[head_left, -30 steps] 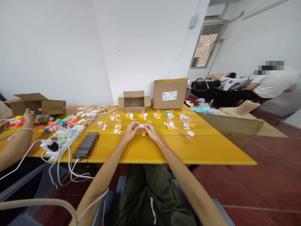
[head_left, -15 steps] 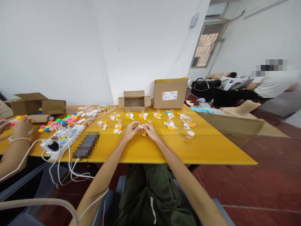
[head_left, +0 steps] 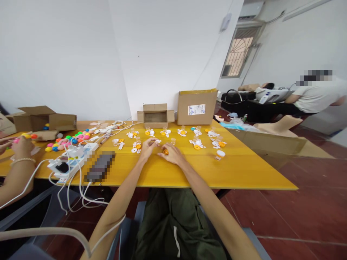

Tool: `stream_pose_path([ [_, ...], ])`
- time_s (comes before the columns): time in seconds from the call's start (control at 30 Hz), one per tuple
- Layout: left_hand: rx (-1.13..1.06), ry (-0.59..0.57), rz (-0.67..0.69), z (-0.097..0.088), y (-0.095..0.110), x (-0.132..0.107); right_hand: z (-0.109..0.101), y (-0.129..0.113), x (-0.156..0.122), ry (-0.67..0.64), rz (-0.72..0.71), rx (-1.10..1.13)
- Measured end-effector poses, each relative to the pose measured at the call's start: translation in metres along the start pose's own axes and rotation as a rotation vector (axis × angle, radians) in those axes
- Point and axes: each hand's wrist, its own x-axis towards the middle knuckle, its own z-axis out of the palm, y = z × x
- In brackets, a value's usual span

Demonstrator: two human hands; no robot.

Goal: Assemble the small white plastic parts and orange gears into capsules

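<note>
From here, my left hand (head_left: 147, 150) pinches a white piece (head_left: 157, 142), my right hand (head_left: 173, 154) grips an orange cap (head_left: 166, 152), and the leftmost carton (head_left: 63, 122) holds balls (head_left: 46, 126).

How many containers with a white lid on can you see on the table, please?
1: the white-lidded container stands on the table to the right of the right hand, in front of a pile of loose parts. Others could be hidden.
</note>
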Motion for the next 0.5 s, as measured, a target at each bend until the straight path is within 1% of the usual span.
stream_pose_path([
  [0.07, -0.028, 0.031, -0.003, 0.000, 0.001, -0.001, -0.001, -0.005, -0.002, -0.035, 0.033, -0.088],
  [0.17, -0.077, 0.040, -0.020, 0.000, 0.002, 0.000, -0.001, -0.009, -0.003, -0.052, 0.086, -0.160],
  [0.3, -0.108, 0.032, -0.044, -0.001, 0.002, 0.001, 0.003, -0.004, -0.002, -0.024, 0.122, -0.179],
  [0.5, -0.100, 0.017, -0.055, -0.002, 0.001, 0.001, 0.006, 0.006, 0.000, 0.035, 0.133, -0.199],
])
